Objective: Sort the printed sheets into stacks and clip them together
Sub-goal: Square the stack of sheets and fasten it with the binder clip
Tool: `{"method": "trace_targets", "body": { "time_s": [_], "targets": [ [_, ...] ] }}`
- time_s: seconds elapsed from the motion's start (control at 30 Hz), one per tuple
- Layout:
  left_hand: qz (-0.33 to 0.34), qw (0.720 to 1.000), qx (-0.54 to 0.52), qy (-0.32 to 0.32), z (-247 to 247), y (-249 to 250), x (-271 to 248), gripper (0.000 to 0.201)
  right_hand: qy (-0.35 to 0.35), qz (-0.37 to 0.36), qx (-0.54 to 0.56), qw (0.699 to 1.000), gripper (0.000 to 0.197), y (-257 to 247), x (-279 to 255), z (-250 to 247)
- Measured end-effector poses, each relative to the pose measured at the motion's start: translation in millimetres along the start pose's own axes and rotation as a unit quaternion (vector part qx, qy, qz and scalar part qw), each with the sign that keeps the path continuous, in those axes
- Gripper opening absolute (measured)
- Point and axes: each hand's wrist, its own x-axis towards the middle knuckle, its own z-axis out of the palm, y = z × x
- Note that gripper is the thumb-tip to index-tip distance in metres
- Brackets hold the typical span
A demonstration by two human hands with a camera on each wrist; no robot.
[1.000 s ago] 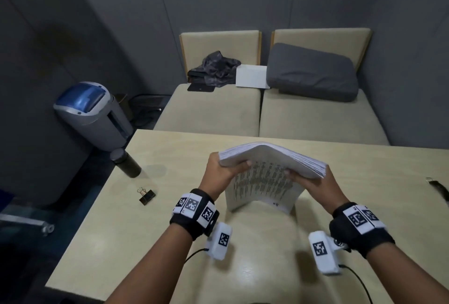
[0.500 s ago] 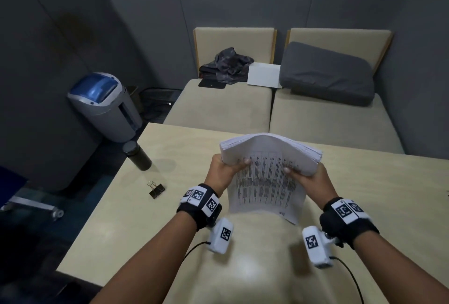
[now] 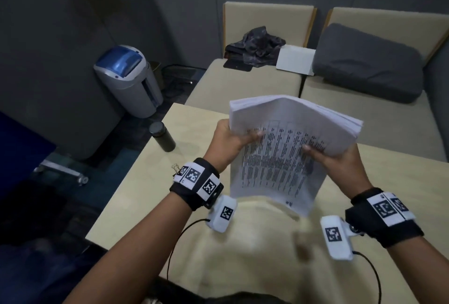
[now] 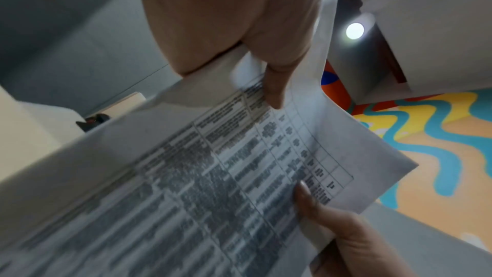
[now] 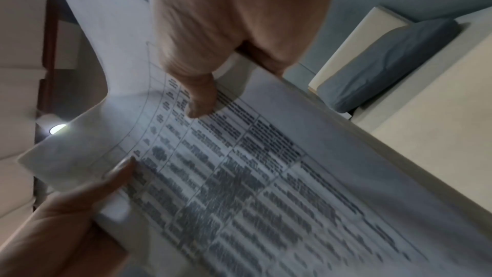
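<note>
A thick stack of printed sheets (image 3: 286, 148) hangs in the air above the table (image 3: 155, 182), its top bent away from me and a page of tabled text facing me. My left hand (image 3: 230, 142) grips the stack's left edge, thumb on the printed page. On the right edge my right hand (image 3: 332, 160) grips it the same way. The left wrist view shows the printed page (image 4: 213, 176) under my left thumb (image 4: 277, 92); the right wrist view shows the page (image 5: 266, 176) under my right thumb (image 5: 202, 100). A black binder clip (image 3: 176, 167) lies on the table, partly hidden behind my left wristband.
A dark cylindrical bottle (image 3: 162, 136) stands near the table's left edge. Beyond the table is a beige bench (image 3: 243, 84) with a grey cushion (image 3: 366, 63), dark cloth and a white sheet (image 3: 295, 59). A grey bin with a blue lid (image 3: 128, 80) stands on the floor at the left.
Both hands have raised the stack and tilted it more upright, so the printed page faces me more. The head view has swung left and drawn closer.
</note>
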Motion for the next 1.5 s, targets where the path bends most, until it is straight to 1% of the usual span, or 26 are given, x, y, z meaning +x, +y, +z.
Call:
{"method": "trace_targets", "body": {
  "time_s": [0.1, 0.17, 0.27, 0.3, 0.37, 0.5, 0.57, 0.67, 0.8, 0.83, 0.87, 0.9, 0.97, 1.0, 1.03, 1.1, 1.13, 1.2, 1.23, 1.27, 1.3, 1.37, 1.4, 1.43, 1.47, 1.5],
  "targets": [
    [0.0, 1.0, 0.005, 0.016, 0, -16, -4, 0.016, 0.047, -0.007, -0.002, 0.999, 0.038, 12, -6, 17],
    [-0.016, 0.998, 0.046, 0.039, 4, -42, -12, 0.013, 0.071, 0.023, -0.019, 0.997, 0.031, 31, -15, 30],
    [-0.059, 0.993, 0.088, 0.06, 4, -79, -24, 0.049, 0.08, 0.079, -0.031, 0.993, 0.025, 56, -29, 37],
    [-0.064, 0.992, 0.096, 0.06, 3, -85, -25, 0.055, 0.078, 0.091, -0.031, 0.992, 0.026, 61, -31, 37],
    [-0.055, 0.99, 0.116, 0.052, 2, -84, -24, 0.06, 0.08, 0.097, -0.038, 0.991, 0.026, 63, -30, 32],
    [0.006, 0.985, 0.173, 0.026, -3, -76, -14, 0.064, 0.064, 0.071, -0.064, 0.993, 0.025, 59, -19, 18],
    [0.002, 0.983, 0.186, 0.005, -5, -71, -9, 0.062, 0.037, 0.071, -0.062, 0.995, 0.023, 57, -15, 14],
    [-0.055, 0.988, 0.143, -0.015, -5, -69, -5, 0.056, -0.01, 0.079, -0.055, 0.995, 0.03, 58, -12, 7],
    [-0.15, 0.982, 0.106, -0.042, -7, -87, -4, 0.025, -0.058, 0.167, -0.087, 0.98, 0.075, 83, -9, -1],
    [-0.179, 0.978, 0.1, -0.043, -8, -98, -4, 0.026, -0.071, 0.194, -0.089, 0.974, 0.084, 90, -11, 0],
    [-0.212, 0.972, 0.095, -0.042, -8, -108, -5, 0.036, -0.085, 0.217, -0.084, 0.969, 0.089, 96, -13, 2],
    [-0.249, 0.964, 0.092, -0.034, -9, -125, -6, 0.051, -0.094, 0.238, -0.078, 0.964, 0.088, 102, -15, 4],
    [-0.318, 0.944, 0.088, -0.015, -12, -156, -8, 0.083, -0.103, 0.285, -0.061, 0.951, 0.072, 113, -20, 10],
    [-0.344, 0.935, 0.083, -0.009, -14, -173, -8, 0.093, -0.108, 0.306, -0.059, 0.944, 0.063, 119, -24, 12],
    [-0.366, 0.927, 0.076, -0.01, -16, -183, -10, 0.093, -0.113, 0.322, -0.061, 0.938, 0.06, 126, -26, 13],
    [-0.376, 0.924, 0.073, -0.017, -16, -188, -17, 0.073, -0.118, 0.342, -0.074, 0.929, 0.069, 144, -31, 15],
    [-0.381, 0.921, 0.081, -0.023, -17, -191, -19, 0.067, -0.116, 0.349, -0.083, 0.926, 0.071, 153, -33, 18],
    [-0.399, 0.911, 0.099, -0.032, -19, -192, -24, 0.063, -0.107, 0.356, -0.099, 0.923, 0.053, 168, -38, 22],
    [-0.401, 0.909, 0.108, -0.033, -22, -194, -23, 0.05, -0.102, 0.36, -0.109, 0.921, 0.044, 176, -39, 24],
    [-0.402, 0.908, 0.11, -0.032, -24, -191, -22, 0.03, -0.097, 0.366, -0.12, 0.918, 0.04, 185, -40, 25],
    [-0.403, 0.909, 0.106, -0.024, -28, -188, -18, 0.017, -0.091, 0.373, -0.133, 0.914, 0.039, 193, -40, 26],
    [-0.396, 0.909, 0.126, 0.02, -45, -182, -6, 0.012, -0.086, 0.379, -0.159, 0.907, 0.04, 205, -39, 25],
    [-0.382, 0.911, 0.15, 0.052, -58, -175, 2, 0.009, -0.085, 0.384, -0.171, 0.903, 0.04, 211, -38, 23],
    [-0.351, 0.91, 0.203, 0.089, -73, -173, 12, 0.004, -0.083, 0.39, -0.179, 0.899, 0.039, 215, -36, 22],
    [-0.312, 0.896, 0.288, 0.128, -90, -166, 20, 0.004, -0.081, 0.395, -0.185, 0.896, 0.037, 217, -35, 21],
    [-0.279, 0.865, 0.385, 0.16, -108, -159, 27, 0.011, -0.078, 0.4, -0.19, 0.893, 0.035, 218, -35, 20]
  ]
}}
